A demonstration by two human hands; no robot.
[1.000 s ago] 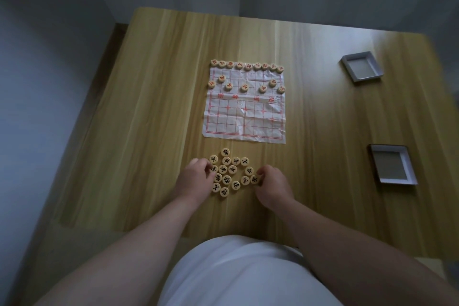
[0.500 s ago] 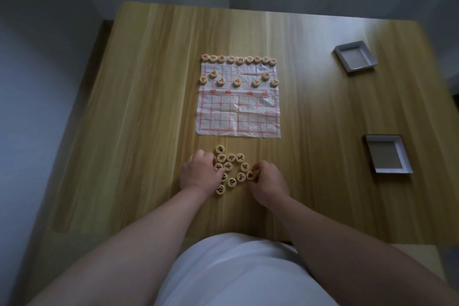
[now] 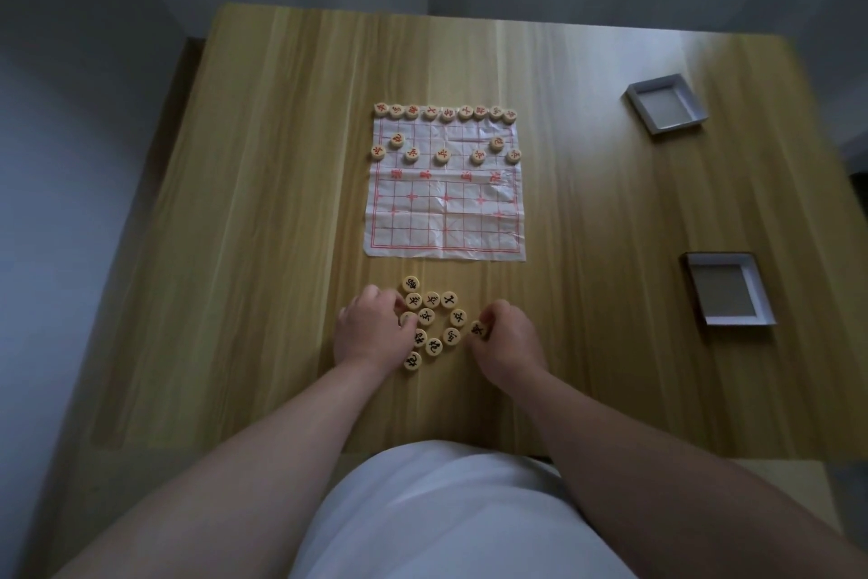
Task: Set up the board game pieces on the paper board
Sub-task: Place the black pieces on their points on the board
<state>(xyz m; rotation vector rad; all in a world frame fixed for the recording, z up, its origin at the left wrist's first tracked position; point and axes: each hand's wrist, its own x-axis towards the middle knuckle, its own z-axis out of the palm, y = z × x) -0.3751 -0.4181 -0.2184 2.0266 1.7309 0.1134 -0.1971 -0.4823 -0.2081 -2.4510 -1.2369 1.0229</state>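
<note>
The head view looks down on a wooden table (image 3: 263,202) where a paper board (image 3: 446,221) with a red grid lies flat, a little creased. Along its far edge stands a row of red-marked pieces (image 3: 444,112), and seven more sit just inside that row on the far half of the board.

Just in front of the board's near edge, off the paper, a cluster of black-marked pieces (image 3: 431,318) lies on the bare wood. The left hand (image 3: 371,334) rests at the cluster's left side with its fingers curled down over the pieces there; I cannot tell whether they grip one. The right hand (image 3: 509,341) is at the cluster's right side, thumb and fingertips pinching one black-marked disc (image 3: 478,328).

To the right, well apart from the board, lie two shallow white boxes, a far box (image 3: 667,106) and a near box (image 3: 725,287). A white garment (image 3: 446,522) fills the bottom of the view.
</note>
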